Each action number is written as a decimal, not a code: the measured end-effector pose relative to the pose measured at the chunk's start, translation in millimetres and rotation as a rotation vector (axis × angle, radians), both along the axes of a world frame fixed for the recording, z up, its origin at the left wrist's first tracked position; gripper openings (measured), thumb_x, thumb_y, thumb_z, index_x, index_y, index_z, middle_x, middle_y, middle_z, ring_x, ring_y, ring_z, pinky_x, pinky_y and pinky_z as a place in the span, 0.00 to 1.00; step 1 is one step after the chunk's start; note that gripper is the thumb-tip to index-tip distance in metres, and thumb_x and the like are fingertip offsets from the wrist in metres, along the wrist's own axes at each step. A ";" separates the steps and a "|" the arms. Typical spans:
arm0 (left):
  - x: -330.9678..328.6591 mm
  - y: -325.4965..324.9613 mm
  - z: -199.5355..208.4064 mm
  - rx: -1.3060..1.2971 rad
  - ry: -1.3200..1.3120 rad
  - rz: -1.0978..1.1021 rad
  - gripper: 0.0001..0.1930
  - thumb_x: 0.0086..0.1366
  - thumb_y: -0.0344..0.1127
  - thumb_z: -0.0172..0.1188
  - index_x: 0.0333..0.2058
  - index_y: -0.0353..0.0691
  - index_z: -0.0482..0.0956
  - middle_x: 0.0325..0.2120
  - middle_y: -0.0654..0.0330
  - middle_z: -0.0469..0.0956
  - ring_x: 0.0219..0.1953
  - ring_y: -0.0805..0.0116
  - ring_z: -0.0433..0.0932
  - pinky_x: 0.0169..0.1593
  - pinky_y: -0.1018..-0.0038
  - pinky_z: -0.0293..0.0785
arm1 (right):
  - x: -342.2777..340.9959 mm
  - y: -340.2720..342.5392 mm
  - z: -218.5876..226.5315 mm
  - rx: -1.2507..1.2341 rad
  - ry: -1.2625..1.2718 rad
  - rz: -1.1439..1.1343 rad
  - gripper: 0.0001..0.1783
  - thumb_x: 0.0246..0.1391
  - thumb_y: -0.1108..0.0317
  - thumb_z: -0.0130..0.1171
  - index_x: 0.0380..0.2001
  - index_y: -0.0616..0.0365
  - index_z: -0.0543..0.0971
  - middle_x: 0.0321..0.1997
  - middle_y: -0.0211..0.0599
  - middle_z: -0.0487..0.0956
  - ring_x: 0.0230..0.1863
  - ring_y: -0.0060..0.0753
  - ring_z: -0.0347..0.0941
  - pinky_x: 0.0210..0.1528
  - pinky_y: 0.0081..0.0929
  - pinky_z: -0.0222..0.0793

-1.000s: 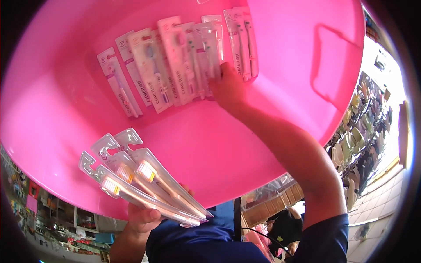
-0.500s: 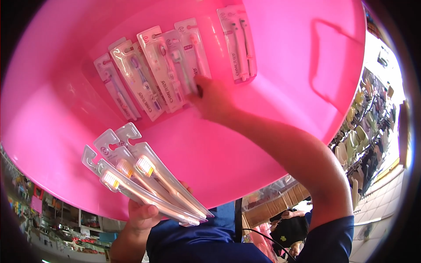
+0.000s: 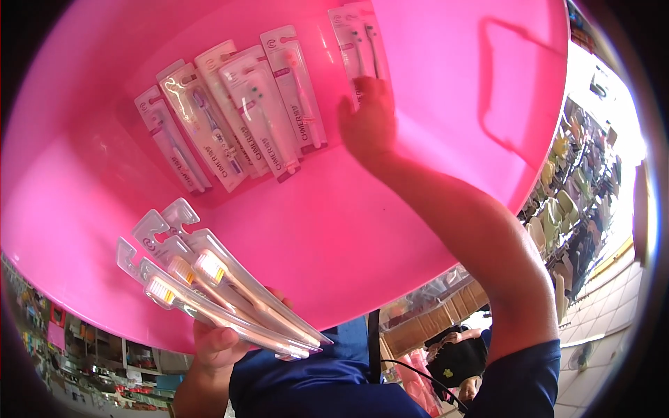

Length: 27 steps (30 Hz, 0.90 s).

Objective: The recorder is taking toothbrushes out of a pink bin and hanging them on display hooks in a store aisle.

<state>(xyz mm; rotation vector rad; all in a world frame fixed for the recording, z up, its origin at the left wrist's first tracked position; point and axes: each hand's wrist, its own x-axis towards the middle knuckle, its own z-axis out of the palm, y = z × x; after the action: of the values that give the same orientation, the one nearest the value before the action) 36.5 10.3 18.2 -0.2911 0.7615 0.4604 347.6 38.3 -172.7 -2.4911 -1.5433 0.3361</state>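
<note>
My left hand [image 3: 214, 343] is closed round a fan of three packaged toothbrushes [image 3: 209, 285], held low on the left with their white-and-yellow bristles toward the far side. Farther off, my right hand [image 3: 369, 124] has its fingers apart and nothing visible in them. It covers the lower end of the rightmost toothbrush packs [image 3: 352, 40]; whether it touches them I cannot tell. To its left lies a pack with a pink toothbrush [image 3: 296, 83], beside an overlapping pack [image 3: 263, 122] with dark green bristle tips. A purple toothbrush pack [image 3: 202, 125] and a narrower toothbrush pack [image 3: 171, 143] lie farther left.
A big pink tub [image 3: 313, 237] holds the loose packs, its curved wall all round them. A moulded handle [image 3: 523, 31] shows on its right. Beyond the rim are shelves [image 3: 132, 359], a cardboard box [image 3: 432, 317], hanging goods [image 3: 564, 209] and another person [image 3: 456, 362].
My right hand has left the middle packs and moved right and away to the rightmost ones. The middle packs now show uncovered and lie differently. My left hand still holds its three packs.
</note>
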 end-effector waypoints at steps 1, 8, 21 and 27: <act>-0.8 0.2 0.5 0.008 -0.010 0.016 0.34 0.59 0.37 0.58 0.63 0.32 0.59 0.57 0.38 0.66 0.61 0.39 0.65 0.62 0.45 0.65 | 10.3 0.5 -0.1 -0.077 0.060 -0.094 0.13 0.54 0.66 0.56 0.40 0.61 0.75 0.37 0.43 0.76 0.40 0.46 0.74 0.45 0.40 0.71; -3.5 2.4 -1.9 0.063 0.017 -0.018 0.35 0.60 0.37 0.59 0.64 0.34 0.57 0.59 0.38 0.64 0.60 0.38 0.66 0.63 0.44 0.63 | 22.5 1.3 14.9 -0.688 0.350 -0.314 0.14 0.52 0.61 0.58 0.39 0.57 0.79 0.43 0.40 0.80 0.45 0.47 0.77 0.46 0.42 0.72; 18.4 35.5 -1.6 0.178 0.294 0.095 0.35 0.61 0.37 0.61 0.62 0.30 0.56 0.52 0.43 0.70 0.57 0.48 0.71 0.61 0.46 0.68 | -36.7 5.0 2.0 -0.605 0.219 -0.171 0.23 0.45 0.65 0.68 0.42 0.66 0.73 0.44 0.48 0.78 0.46 0.50 0.77 0.49 0.45 0.73; -1.9 29.8 -6.3 0.233 0.265 -0.008 0.42 0.64 0.50 0.58 0.68 0.39 0.46 0.55 0.47 0.67 0.58 0.50 0.69 0.63 0.52 0.65 | 17.9 15.4 8.2 -0.561 0.597 -0.395 0.27 0.43 0.69 0.70 0.47 0.68 0.74 0.42 0.52 0.80 0.38 0.48 0.80 0.38 0.36 0.77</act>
<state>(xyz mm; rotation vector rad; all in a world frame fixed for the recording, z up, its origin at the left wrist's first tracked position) 34.6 40.2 11.9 -0.0085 0.9565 0.5822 365.5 53.7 -164.5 -2.6135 -0.7678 1.4408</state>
